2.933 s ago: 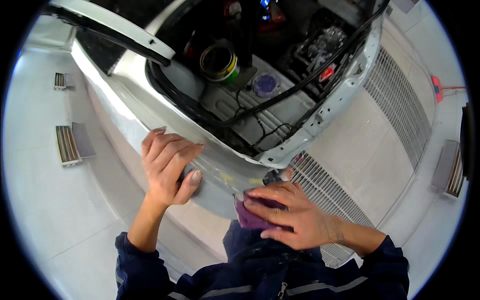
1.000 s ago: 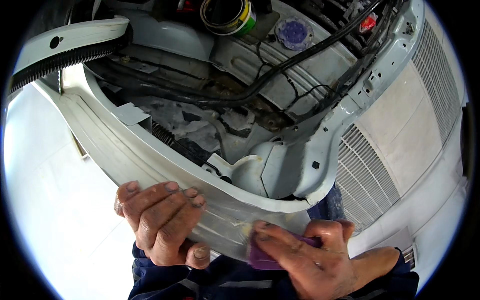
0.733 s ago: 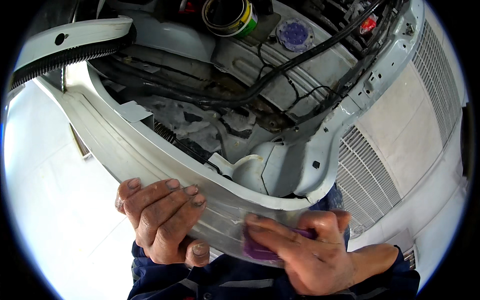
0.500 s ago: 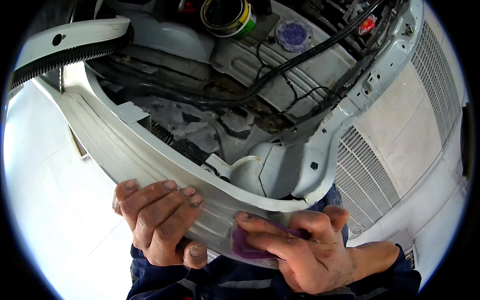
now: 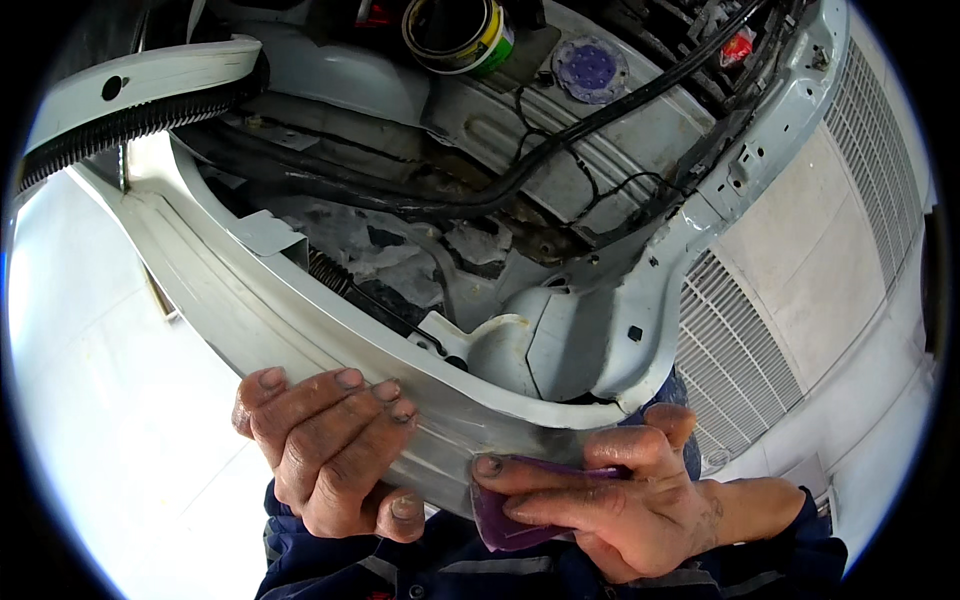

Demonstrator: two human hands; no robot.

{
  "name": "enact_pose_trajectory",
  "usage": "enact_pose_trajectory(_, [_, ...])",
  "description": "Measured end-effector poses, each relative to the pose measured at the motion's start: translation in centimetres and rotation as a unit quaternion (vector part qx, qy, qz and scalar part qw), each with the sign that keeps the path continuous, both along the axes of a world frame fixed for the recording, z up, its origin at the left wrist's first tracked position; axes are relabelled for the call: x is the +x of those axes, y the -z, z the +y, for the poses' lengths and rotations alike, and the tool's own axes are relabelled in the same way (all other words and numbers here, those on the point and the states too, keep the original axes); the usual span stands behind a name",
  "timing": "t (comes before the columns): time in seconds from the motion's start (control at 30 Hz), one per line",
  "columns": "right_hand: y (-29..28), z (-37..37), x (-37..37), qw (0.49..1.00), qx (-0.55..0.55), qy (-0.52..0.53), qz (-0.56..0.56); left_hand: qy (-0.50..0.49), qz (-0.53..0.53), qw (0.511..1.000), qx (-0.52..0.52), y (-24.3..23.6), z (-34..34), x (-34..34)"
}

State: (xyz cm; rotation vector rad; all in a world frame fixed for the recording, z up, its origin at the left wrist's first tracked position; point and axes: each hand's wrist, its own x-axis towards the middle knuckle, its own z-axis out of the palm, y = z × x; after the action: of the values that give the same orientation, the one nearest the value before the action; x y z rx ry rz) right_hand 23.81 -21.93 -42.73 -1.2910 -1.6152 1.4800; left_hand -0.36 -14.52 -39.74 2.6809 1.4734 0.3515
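My left hand (image 5: 330, 450) rests with curled fingers on the curved grey-white car body panel (image 5: 230, 300), gripping it at its lower stretch near me. To its right, my right hand (image 5: 610, 500) has its fingers laid over a thin purple sanding pad (image 5: 505, 520), pressed against the dull, sanded part of the same panel, below the white lip of the opening. The pad is partly hidden under the fingers.
Inside the open car body are an open tin (image 5: 455, 35), a purple perforated disc (image 5: 590, 67), a black cable (image 5: 470, 205) and small red items. A lifted white part (image 5: 190, 60) hangs at upper left. Floor grates (image 5: 730, 360) lie to the right.
The view moved much closer to the panel since the earliest frame. My right hand and purple pad shifted left, then slightly down. My left hand stayed on the panel.
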Motion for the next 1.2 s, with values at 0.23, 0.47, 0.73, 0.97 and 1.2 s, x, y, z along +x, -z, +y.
enact_pose_trajectory(0.23, [-0.8, 0.5, -0.8, 0.997, 0.018, 0.023, -0.068, 0.008, 0.010, 1.000, -0.001, 0.0, 0.0, -0.1])
enact_pose_trajectory(0.47, [-0.5, 0.9, -1.0, 0.995, 0.035, 0.033, -0.085, 0.000, 0.003, 1.000, 0.019, 0.2, -0.1, 0.1])
enact_pose_trajectory(0.73, [-0.3, 0.8, -0.6, 0.998, 0.020, 0.028, -0.060, 0.004, 0.001, 1.000, 0.022, 0.5, -0.1, -0.1])
enact_pose_trajectory(0.97, [-0.8, 0.2, -0.9, 0.993, 0.002, 0.058, -0.102, 0.010, 0.005, 1.000, 0.027, 0.4, 0.0, -0.1])
enact_pose_trajectory(1.2, [-0.6, -0.4, 0.0, 0.997, 0.029, -0.004, -0.066, 0.009, 0.016, 0.999, 0.032, 0.5, -0.1, -0.2])
